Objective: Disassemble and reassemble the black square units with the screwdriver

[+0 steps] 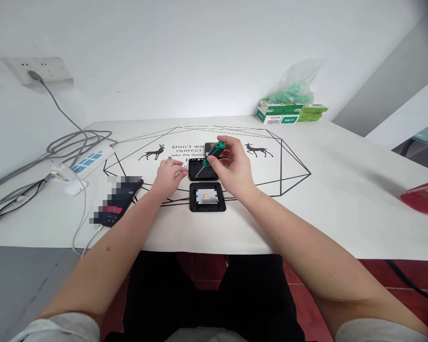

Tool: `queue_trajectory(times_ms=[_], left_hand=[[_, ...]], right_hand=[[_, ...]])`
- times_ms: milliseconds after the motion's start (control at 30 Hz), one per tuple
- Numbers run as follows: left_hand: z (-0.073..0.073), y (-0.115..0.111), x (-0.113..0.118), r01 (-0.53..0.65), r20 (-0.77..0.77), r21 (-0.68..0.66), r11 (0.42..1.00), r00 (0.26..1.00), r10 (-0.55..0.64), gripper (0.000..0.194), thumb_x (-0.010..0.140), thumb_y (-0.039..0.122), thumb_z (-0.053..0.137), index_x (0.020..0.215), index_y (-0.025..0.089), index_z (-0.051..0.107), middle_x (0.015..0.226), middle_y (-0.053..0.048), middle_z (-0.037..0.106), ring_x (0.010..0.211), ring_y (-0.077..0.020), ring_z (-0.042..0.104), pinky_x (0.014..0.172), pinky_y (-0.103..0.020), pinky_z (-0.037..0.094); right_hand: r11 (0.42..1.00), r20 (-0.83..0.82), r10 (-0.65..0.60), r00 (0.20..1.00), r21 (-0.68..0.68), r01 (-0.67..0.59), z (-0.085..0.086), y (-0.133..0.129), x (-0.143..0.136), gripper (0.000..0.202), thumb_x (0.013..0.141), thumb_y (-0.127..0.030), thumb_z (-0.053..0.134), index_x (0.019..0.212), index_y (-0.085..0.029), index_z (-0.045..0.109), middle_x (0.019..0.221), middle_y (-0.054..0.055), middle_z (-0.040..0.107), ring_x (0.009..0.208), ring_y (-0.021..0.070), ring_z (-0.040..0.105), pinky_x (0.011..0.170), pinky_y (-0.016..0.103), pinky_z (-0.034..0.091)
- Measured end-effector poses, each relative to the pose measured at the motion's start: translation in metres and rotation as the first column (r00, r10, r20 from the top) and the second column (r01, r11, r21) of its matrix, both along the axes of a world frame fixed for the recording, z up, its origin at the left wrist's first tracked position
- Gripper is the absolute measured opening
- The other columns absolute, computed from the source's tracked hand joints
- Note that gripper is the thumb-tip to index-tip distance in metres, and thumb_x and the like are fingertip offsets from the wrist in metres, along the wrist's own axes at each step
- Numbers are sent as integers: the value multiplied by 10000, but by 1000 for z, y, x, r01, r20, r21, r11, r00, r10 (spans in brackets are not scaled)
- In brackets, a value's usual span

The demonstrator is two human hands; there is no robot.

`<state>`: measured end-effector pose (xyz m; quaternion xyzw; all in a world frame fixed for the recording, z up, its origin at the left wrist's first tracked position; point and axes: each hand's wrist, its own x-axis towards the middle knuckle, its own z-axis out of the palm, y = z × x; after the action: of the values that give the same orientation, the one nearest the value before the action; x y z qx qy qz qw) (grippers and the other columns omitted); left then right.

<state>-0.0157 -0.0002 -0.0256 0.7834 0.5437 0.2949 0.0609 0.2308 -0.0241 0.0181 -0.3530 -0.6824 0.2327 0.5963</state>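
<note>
My right hand (pixel 231 164) is closed round the green and black handle of a screwdriver (pixel 217 151). Its thin shaft slants down to the left, with the tip at the near left corner of an open black case (pixel 201 170). At that case's left edge rests my left hand (pixel 169 176), fingers bent and fingertips close to the corner; whether they pinch anything is too small to tell. Nearer to me lies a square black part (pixel 217 206) with a silver plate and a small beige pad (pixel 206 196). A dark object (pixel 209 146) lies behind the case, partly hidden by my right hand.
On the left are a phone (pixel 123 209), a white power strip (pixel 92 160), grey cables and black-framed glasses (pixel 16 204). Green and white boxes (pixel 280 108) under a plastic bag (pixel 296 83) stand at the back right. A red object (pixel 423 197) sits at the right edge.
</note>
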Motion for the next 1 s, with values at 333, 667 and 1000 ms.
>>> queue_trajectory(times_ms=[333, 667, 1000], left_hand=[[3, -11, 0, 69, 43, 5, 998, 997, -69, 288, 1052, 314, 527, 1241, 258, 737, 1326, -90, 727, 1422, -328, 546, 1324, -606, 358], [20, -36, 4, 337, 63, -273, 901, 941, -332, 430, 803, 585, 917, 1083, 289, 778, 1631, -97, 539, 1589, -399, 371, 1327, -664, 329], [23, -40, 7, 341, 50, -335, 878, 937, -345, 514, 721, 537, 992, 1122, 297, 779, 1690, -102, 491, 1616, -407, 372, 1312, -650, 380]], right_hand=[[990, 94, -129, 987, 68, 123, 7, 2, 8, 453, 935, -338, 670, 1379, -296, 592, 1155, 63, 753, 886, 233, 717, 747, 435, 661], [977, 212, -181, 960, 147, 152, 10, 3, 11, 444, 905, -283, 621, 1348, -260, 621, 1286, 102, 760, 1015, 274, 729, 914, 520, 653], [986, 231, -98, 968, 158, 62, 6, -2, 5, 402, 923, -274, 646, 1324, -266, 639, 1306, 111, 762, 1085, 298, 721, 992, 544, 631]])
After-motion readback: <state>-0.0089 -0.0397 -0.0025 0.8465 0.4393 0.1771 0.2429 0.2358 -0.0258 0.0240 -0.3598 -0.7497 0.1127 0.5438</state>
